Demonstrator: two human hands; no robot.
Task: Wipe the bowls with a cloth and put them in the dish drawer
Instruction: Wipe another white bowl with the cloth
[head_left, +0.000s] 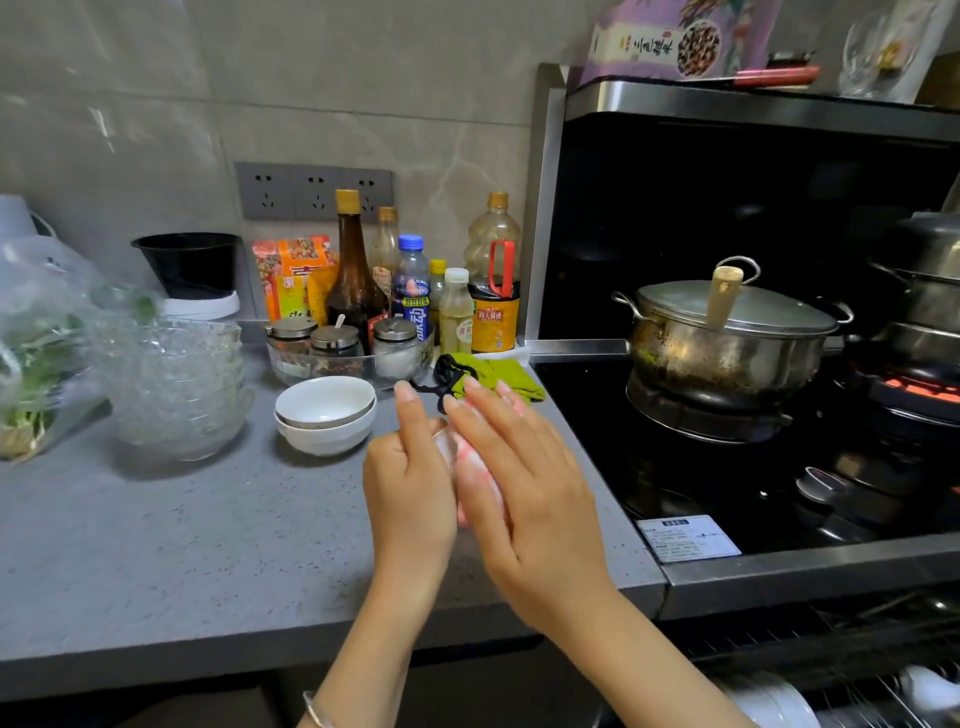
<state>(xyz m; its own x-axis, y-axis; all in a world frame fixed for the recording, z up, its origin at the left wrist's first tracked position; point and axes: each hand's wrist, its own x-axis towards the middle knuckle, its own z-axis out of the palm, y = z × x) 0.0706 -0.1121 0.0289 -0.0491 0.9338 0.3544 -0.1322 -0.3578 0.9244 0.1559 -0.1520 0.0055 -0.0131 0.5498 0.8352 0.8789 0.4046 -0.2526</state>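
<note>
Over the grey counter (208, 545) my left hand (410, 488) grips a blurred white-and-pink cloth (475, 467). Its lower fingers curl round the cloth and the index finger points up. A pale translucent edge shows at the cloth's top; whether a bowl is inside I cannot tell. My right hand (530, 483) presses on the cloth's right side with straight fingers. Two white bowls (324, 415) stand stacked on the counter just left of my hands. A stack of glass bowls (176, 384) stands further left. The open dish drawer (831, 696) with white dishes is at the lower right.
Sauce bottles (415, 291) and a tray of spice jars (348, 353) line the wall. A green cloth (493, 376) lies behind my hands. A steel pot (727, 338) sits on the black stove to the right. Bagged greens (36, 353) lie at far left.
</note>
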